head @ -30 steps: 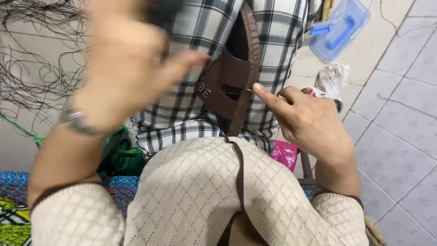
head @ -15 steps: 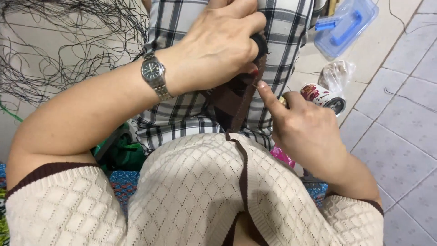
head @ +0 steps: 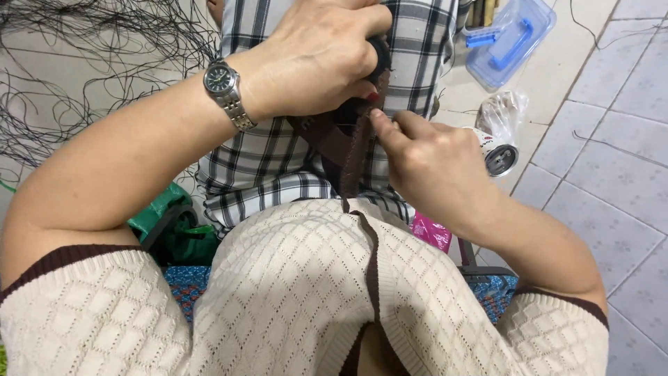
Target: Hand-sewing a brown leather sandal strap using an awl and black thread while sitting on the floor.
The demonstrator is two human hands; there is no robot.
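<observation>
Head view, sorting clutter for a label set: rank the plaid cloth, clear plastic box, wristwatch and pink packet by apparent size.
1. plaid cloth
2. clear plastic box
3. wristwatch and pink packet: look alike; the packet is partly hidden and the watch sits nearer the camera, so unranked.

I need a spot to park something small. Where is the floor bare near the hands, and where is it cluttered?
Bare tile floor lies on the right side, beyond the right hand and below the clear blue-handled box. Crowded spots: tangled black threads at upper left, a green bag under the left hand's arm, and a thread spool beside the right hand.
</observation>
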